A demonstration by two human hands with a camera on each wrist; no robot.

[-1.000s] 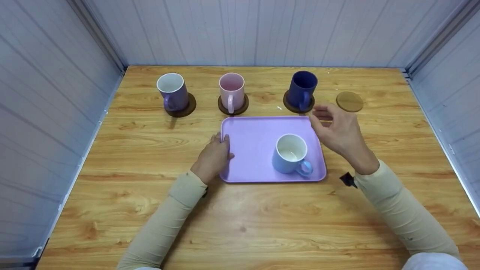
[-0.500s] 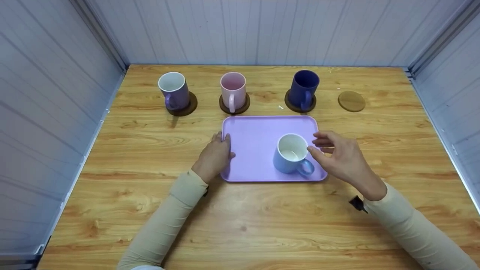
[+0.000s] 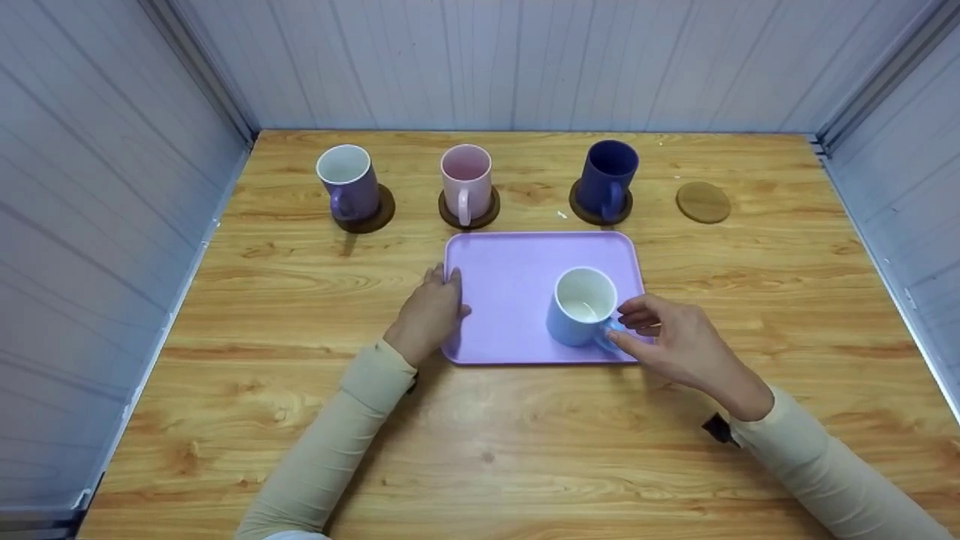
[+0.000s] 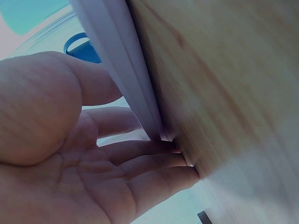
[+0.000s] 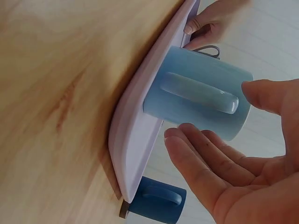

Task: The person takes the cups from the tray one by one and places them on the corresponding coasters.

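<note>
A light-blue mug (image 3: 571, 324) with a white inside stands upright on the right part of the lilac tray (image 3: 502, 300), its handle pointing toward the lower right. My left hand (image 3: 427, 315) grips the tray's left edge; in the left wrist view its thumb (image 4: 96, 84) lies over the rim while the other fingers are on the outer side, down at the table. Beside the mug's handle (image 5: 201, 93) is my right hand (image 3: 686, 345). Thumb and fingers are spread to either side of the handle, and the right wrist view shows a gap between them and the mug.
Behind the tray, a purple mug (image 3: 358, 191), a pink mug (image 3: 466, 187) and a dark blue mug (image 3: 604, 184) stand on dark round coasters. At the right lies a bare light-brown coaster (image 3: 703, 202). Pale panel walls (image 3: 480, 67) border the wooden table (image 3: 480, 450).
My right hand has come down from near the dark blue mug and bare coaster to the light-blue mug's handle. My left hand, the tray and the mugs have stayed in place.
</note>
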